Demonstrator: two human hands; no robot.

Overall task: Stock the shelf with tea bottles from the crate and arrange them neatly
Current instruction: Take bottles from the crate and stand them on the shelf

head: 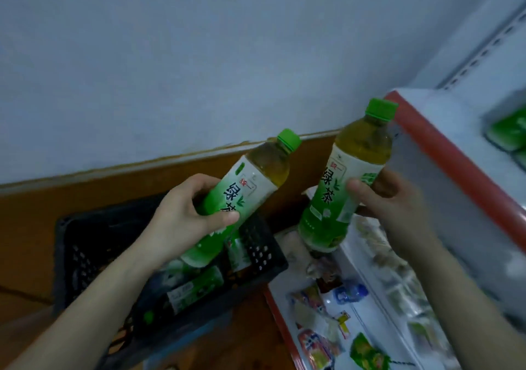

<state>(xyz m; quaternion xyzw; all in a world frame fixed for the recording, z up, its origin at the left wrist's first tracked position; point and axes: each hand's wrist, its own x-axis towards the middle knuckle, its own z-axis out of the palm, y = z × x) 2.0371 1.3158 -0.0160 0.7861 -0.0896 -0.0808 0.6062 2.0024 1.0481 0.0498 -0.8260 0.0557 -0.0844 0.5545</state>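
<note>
In the head view, the left hand clamps one tea bottle above the crate while the right hand clamps another bottle, both tilted cap-first toward the shelf just beyond it, likely for loading.

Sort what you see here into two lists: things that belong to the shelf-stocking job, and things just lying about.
Job:
- green-capped plastic tea bottle in the left hand
- green-capped plastic tea bottle in the right hand
- black plastic lattice crate with more bottles
- white shelf with red edge

Lying about:
- colourful snack packets
- small blue-labelled bottle
</note>
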